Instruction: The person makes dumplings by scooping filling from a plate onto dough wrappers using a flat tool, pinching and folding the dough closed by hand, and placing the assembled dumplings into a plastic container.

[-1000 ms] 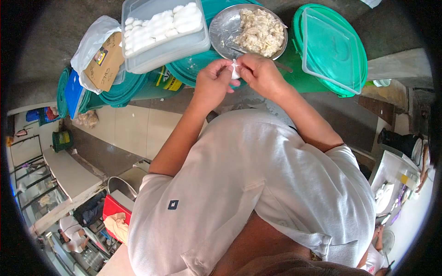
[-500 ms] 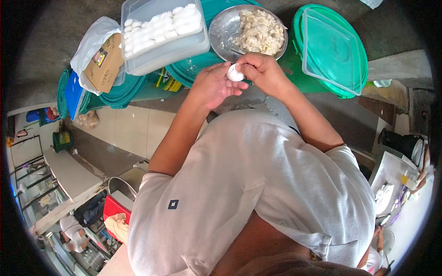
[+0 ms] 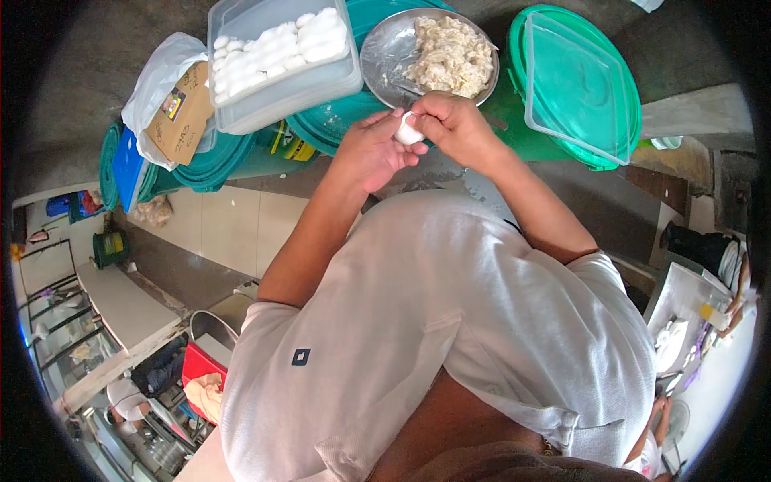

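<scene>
A small white dough piece (image 3: 409, 131) rests between both hands, below the metal bowl. My left hand (image 3: 371, 153) supports it from the left, with thumb and fingers around its side. The thumb and fingers of my right hand (image 3: 454, 130) pinch its upper right edge. Just beyond the hands, the round metal bowl (image 3: 385, 67) holds a pale, lumpy filling (image 3: 454, 60). Rows of white dough pieces (image 3: 277, 50) lie in a clear plastic container (image 3: 341, 80) to the upper left.
Green lids (image 3: 582, 96) stand to the right, one under a clear rectangular lid (image 3: 554, 127). At the left are a plastic bag (image 3: 152, 84), brown cardboard (image 3: 178, 120) and a blue board (image 3: 127, 167). Other people are partly visible at the lower left and lower right.
The dough went from a narrow pinched shape to a rounder one. My left hand's fingers have opened out from their pinch, while my right hand keeps hold. The view has shifted slightly.
</scene>
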Action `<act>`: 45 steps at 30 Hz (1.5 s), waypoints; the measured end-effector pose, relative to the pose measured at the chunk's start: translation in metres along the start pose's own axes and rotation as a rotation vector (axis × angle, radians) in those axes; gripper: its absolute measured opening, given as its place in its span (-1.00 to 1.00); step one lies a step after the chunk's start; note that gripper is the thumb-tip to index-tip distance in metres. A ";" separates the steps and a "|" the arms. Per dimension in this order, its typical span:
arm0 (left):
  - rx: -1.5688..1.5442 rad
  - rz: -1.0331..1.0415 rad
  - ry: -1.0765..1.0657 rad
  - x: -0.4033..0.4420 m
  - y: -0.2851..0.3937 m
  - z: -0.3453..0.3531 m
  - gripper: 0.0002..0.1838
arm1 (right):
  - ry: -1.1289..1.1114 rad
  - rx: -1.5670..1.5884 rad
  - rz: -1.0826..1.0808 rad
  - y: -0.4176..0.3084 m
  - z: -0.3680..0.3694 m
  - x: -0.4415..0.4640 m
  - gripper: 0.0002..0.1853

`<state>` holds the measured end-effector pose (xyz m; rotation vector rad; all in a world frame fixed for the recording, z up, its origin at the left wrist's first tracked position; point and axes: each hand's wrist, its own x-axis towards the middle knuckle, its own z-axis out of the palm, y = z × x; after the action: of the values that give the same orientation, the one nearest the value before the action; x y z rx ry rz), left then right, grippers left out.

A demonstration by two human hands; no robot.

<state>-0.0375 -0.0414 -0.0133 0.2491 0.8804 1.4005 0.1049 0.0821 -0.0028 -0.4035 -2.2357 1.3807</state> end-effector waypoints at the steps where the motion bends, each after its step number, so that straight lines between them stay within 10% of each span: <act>1: 0.001 0.001 0.000 0.000 0.000 0.001 -0.72 | 0.001 0.000 -0.001 0.000 0.000 0.001 -0.82; 7: 0.142 0.193 0.165 0.001 -0.001 0.013 -0.71 | 0.146 0.182 0.119 0.008 0.005 0.000 -0.75; 15: 1.197 1.046 0.242 0.002 -0.006 0.021 -0.62 | 0.060 0.618 0.521 -0.015 -0.005 0.003 -0.83; 19: 0.493 0.536 0.294 -0.005 0.006 0.030 -0.66 | 0.043 0.538 0.444 -0.008 -0.009 0.001 -0.85; 21: 0.065 0.154 -0.011 -0.007 0.015 0.018 -0.69 | -0.004 0.468 0.295 -0.015 -0.010 0.000 -0.85; 40: 0.169 0.236 0.130 0.001 0.004 0.018 -0.78 | 0.003 0.539 0.433 0.002 -0.007 0.002 -0.82; 45: 0.178 0.240 0.144 -0.003 0.005 0.016 -0.78 | 0.063 0.266 0.149 0.006 0.008 0.003 -0.85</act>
<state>-0.0305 -0.0371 0.0021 0.4043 1.1250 1.5775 0.0979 0.0801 -0.0104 -0.5200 -1.9709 1.6918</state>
